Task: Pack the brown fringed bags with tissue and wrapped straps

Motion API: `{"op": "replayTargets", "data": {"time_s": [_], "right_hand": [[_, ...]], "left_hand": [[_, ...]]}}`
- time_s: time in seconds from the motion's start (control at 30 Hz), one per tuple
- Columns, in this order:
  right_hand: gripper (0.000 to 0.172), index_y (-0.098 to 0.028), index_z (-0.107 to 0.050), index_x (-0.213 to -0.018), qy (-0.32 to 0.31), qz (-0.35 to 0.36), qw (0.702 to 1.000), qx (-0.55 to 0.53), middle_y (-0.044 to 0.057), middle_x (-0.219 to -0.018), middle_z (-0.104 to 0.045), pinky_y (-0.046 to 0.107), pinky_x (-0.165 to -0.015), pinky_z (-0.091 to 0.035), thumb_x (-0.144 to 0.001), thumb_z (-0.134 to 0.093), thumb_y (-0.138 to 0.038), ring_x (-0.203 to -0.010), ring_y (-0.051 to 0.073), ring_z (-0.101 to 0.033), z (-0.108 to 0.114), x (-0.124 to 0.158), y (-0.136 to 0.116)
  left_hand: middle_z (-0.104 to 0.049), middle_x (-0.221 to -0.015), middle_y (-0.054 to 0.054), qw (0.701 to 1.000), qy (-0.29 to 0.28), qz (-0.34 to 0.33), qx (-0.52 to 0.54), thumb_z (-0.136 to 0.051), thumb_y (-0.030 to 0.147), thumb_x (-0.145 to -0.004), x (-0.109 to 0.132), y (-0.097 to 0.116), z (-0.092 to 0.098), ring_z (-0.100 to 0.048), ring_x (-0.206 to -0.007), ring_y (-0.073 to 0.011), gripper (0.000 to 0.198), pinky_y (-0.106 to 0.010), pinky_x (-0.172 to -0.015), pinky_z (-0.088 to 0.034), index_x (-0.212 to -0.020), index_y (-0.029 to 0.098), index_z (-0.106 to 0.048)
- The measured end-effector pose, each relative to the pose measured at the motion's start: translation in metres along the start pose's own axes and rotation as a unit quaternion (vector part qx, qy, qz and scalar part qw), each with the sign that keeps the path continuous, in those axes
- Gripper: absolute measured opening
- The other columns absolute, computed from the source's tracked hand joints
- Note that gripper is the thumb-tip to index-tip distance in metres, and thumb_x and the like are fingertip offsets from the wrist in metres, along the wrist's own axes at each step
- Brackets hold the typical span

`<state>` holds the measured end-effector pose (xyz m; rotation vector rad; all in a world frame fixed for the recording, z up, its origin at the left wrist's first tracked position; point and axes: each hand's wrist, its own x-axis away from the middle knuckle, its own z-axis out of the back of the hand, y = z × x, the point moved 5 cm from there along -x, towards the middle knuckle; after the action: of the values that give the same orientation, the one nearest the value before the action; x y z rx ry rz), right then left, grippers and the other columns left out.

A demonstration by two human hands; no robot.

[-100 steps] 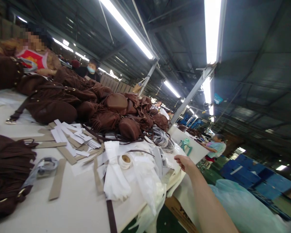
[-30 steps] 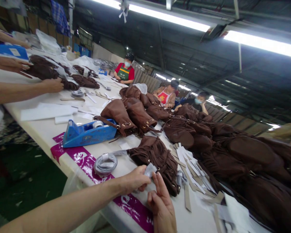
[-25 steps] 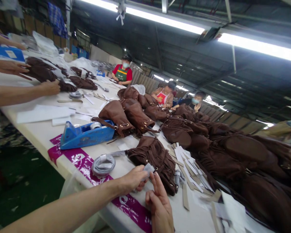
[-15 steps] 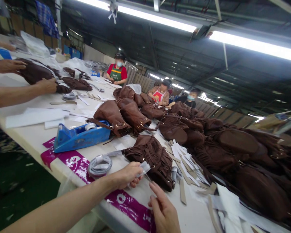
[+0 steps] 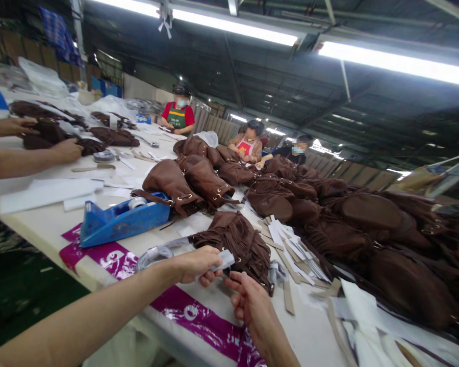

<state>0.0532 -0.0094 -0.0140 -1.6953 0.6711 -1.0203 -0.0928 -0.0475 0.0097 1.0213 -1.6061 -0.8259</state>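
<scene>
My left hand (image 5: 199,265) is closed around a small piece of whitish translucent wrapping (image 5: 225,259), which sticks out past the fingers. Just right of it, my right hand (image 5: 250,298) has thumb and forefinger pinched together; whatever lies between them is too small to make out. Behind both hands lies a brown fringed drawstring bag (image 5: 235,234) with metal rings. A coil of grey wrapped strap (image 5: 149,255) is partly hidden by my left forearm, and a grey wrapped bundle (image 5: 277,272) rests at the bag's right side.
A blue tape dispenser (image 5: 126,221) stands on the white table (image 5: 53,229), near purple printed tape (image 5: 191,311). Brown bags (image 5: 371,214) are heaped at right, beside paper and card strips (image 5: 290,244). A co-worker's hands (image 5: 67,150) handle dark brown material at left. Several people work farther back.
My right hand has moved up and closer to my left, its fingers going from spread to pinched. The left hand still grips the wrapping. The view has shifted slightly.
</scene>
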Motion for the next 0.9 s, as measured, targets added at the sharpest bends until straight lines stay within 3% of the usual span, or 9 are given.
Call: {"op": "replayTargets", "data": {"time_s": [0.13, 0.33, 0.53, 0.7, 0.8, 0.9], "right_hand": [[0.053, -0.015, -0.063, -0.078, -0.064, -0.027, 0.996, -0.050, -0.002, -0.065, -0.060, 0.014, -0.038, -0.023, -0.053, -0.083, -0.057, -0.042, 0.002, -0.038, -0.018, -0.001, 0.003], [0.047, -0.015, -0.057, -0.061, -0.044, -0.010, 0.999, 0.016, -0.008, -0.040, -0.045, 0.015, -0.035, -0.020, -0.052, -0.082, -0.053, -0.033, 0.002, -0.032, -0.018, -0.012, 0.014], [0.038, -0.014, -0.058, -0.062, -0.019, 0.018, 0.999, 0.020, -0.006, -0.040, -0.050, 0.016, -0.035, -0.023, -0.055, -0.080, -0.044, -0.032, 0.003, -0.035, -0.030, -0.028, 0.018], [0.037, -0.017, -0.054, -0.062, 0.005, 0.029, 1.000, -0.006, -0.009, -0.039, -0.044, 0.016, -0.035, -0.018, -0.055, -0.080, -0.042, -0.033, 0.003, -0.031, -0.027, -0.030, 0.020], [0.034, -0.017, -0.052, -0.061, -0.004, 0.030, 0.999, -0.030, -0.011, -0.040, -0.039, 0.016, -0.036, -0.014, -0.054, -0.079, -0.038, -0.034, 0.002, -0.028, -0.027, -0.030, 0.020], [0.025, -0.017, -0.054, -0.061, -0.041, 0.021, 0.997, -0.059, -0.010, -0.042, -0.041, 0.017, -0.038, -0.020, -0.052, -0.075, -0.027, -0.037, 0.004, -0.034, -0.029, -0.026, 0.018]], "left_hand": [[-0.046, -0.060, 0.005, 1.000, 0.013, 0.007, 0.007, -0.049, 0.013, -0.069, 0.002, 0.003, 0.000, -0.027, -0.041, -0.0034, 0.012, -0.013, -0.040, -0.018, -0.078, 0.018, -0.042], [-0.045, -0.056, 0.005, 0.999, 0.002, 0.031, -0.026, -0.048, 0.015, -0.072, 0.008, 0.000, -0.007, -0.030, -0.039, -0.0045, 0.007, -0.014, -0.040, -0.022, -0.076, 0.018, -0.043], [-0.046, -0.053, 0.005, 0.981, 0.039, -0.055, -0.182, -0.044, 0.025, -0.084, 0.020, 0.000, -0.013, -0.040, -0.034, -0.0090, 0.008, -0.017, -0.038, -0.028, -0.089, 0.020, -0.048], [-0.048, -0.052, 0.006, 0.986, 0.009, -0.077, -0.150, -0.044, 0.029, -0.086, 0.023, -0.002, -0.018, -0.039, -0.034, -0.0088, 0.014, -0.017, -0.037, -0.031, -0.097, 0.021, -0.043], [-0.048, -0.051, 0.007, 0.983, 0.051, -0.084, -0.154, -0.045, 0.026, -0.085, 0.018, -0.007, -0.017, -0.039, -0.034, -0.0095, 0.017, -0.017, -0.036, -0.032, -0.100, 0.020, -0.039], [-0.049, -0.048, 0.008, 0.984, 0.086, -0.066, -0.143, -0.049, 0.027, -0.085, 0.012, -0.016, -0.015, -0.040, -0.034, -0.0102, 0.023, -0.018, -0.036, -0.033, -0.102, 0.020, -0.035]]}}
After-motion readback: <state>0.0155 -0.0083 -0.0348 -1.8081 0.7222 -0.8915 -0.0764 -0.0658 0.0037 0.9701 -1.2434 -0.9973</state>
